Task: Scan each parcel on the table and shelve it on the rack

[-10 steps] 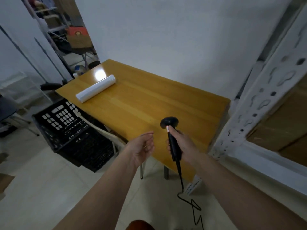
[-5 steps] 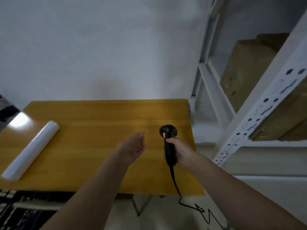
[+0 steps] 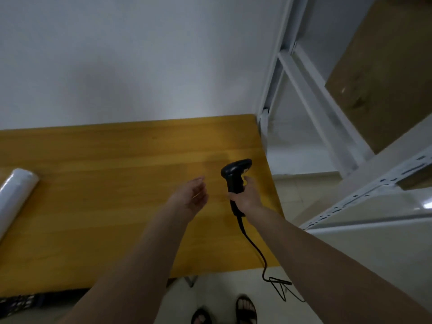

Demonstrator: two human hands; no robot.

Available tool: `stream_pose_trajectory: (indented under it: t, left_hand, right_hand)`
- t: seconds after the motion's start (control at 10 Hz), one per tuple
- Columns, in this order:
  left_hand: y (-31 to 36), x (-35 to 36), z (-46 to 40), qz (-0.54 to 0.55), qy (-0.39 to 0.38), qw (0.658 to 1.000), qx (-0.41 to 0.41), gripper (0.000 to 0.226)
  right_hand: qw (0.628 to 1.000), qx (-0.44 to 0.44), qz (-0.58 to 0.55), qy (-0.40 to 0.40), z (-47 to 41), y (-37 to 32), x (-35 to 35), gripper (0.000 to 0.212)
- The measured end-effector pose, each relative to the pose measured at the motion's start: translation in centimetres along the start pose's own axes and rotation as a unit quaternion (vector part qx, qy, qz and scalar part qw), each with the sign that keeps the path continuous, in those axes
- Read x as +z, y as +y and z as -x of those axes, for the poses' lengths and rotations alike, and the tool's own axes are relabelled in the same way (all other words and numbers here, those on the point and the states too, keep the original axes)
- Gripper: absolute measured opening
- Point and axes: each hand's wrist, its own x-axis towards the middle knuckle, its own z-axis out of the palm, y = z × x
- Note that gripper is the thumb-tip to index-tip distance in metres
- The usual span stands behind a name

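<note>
Wooden desk [image 3: 93, 183] against white wall, rack [image 3: 311, 108] right holding a cardboard parcel [image 3: 383, 73]. Your right hand [image 3: 245, 197] grips the scanner [image 3: 235, 176]; left hand [image 3: 191, 197] hovers relaxed, fingers spread, above the desk.

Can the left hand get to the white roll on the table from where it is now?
Probably yes. The left hand is open and holds nothing, and only bare table lies between it and the roll at the left edge. The roll is well off to the side, so a sideways reach seems needed.
</note>
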Motion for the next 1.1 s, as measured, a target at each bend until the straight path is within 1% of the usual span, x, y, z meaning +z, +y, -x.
stream_pose_trajectory:
  t: [0.1, 0.2, 0.5, 0.6, 0.8, 1.0, 1.1]
  left_hand:
    - [-0.9, -0.8, -1.6, 0.005, 0.003, 1.000, -0.015, 0.015]
    - [-1.9, -1.4, -2.5, 0.014, 0.011, 0.999, -0.030, 0.013]
    - [-2.5, -1.8, -3.4, 0.030, 0.025, 0.998, -0.045, 0.012]
    - [-2.8, -1.7, -3.5, 0.028, 0.029, 0.998, -0.049, 0.011]
    - [-3.5, -1.4, -3.1, 0.018, 0.046, 0.997, -0.053, 0.010]
    - [-4.5, -0.6, -2.0, 0.018, 0.060, 0.997, -0.052, 0.009]
    - [-5.0, -0.2, -1.3, 0.029, 0.074, 0.995, -0.055, 0.013]
  right_hand:
    - [0.999, 0.036, 0.016, 0.031, -1.8, 2.1, 0.7, 0.063]
    - [0.997, 0.053, 0.036, 0.047, -3.1, 3.9, 1.0, 0.056]
    - [0.995, 0.064, 0.058, 0.054, -4.8, 5.7, 1.3, 0.053]
    - [0.994, 0.077, 0.055, 0.044, -5.1, 5.8, 1.2, 0.056]
    - [0.992, 0.081, 0.091, 0.022, -5.1, 6.5, 0.6, 0.053]
    - [0.987, 0.130, 0.090, -0.009, -4.9, 7.2, 0.2, 0.055]
    - [0.989, 0.125, 0.082, -0.005, -4.9, 7.3, 0.1, 0.054]
